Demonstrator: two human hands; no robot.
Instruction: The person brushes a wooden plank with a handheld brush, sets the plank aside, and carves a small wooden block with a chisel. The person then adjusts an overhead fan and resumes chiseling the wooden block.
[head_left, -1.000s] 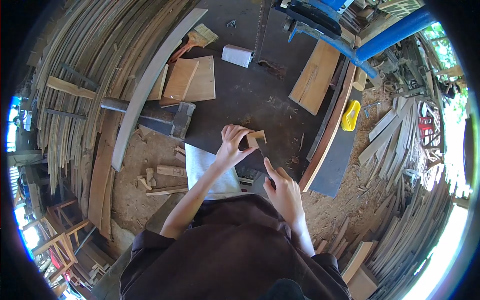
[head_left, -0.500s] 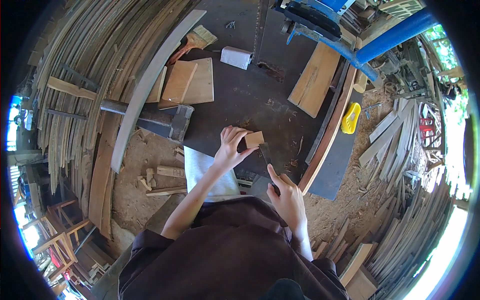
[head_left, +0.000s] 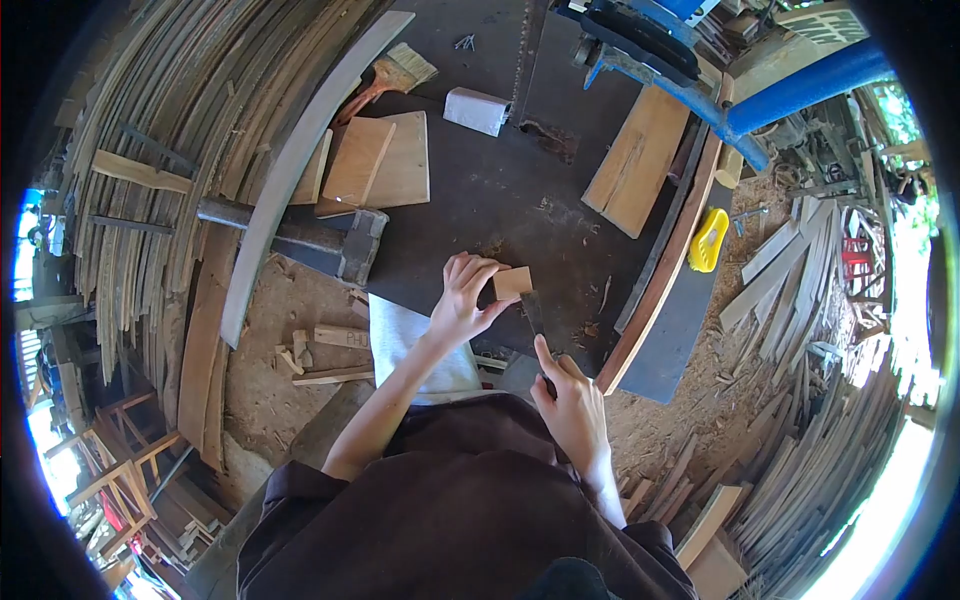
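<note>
- Here, the left hand (head_left: 462, 305) pinches the small tan wooden block (head_left: 514, 283) over the dark surface (head_left: 480, 190).
- The right hand (head_left: 574, 397) grips the dark flat tool (head_left: 534, 314), slanting forward-left toward the block.

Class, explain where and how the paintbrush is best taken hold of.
Grip the paintbrush by its handle, probably from above and the person's side: it slants toward the person, bristles pointing away, while the long pale board beside it may crowd the left.
</note>
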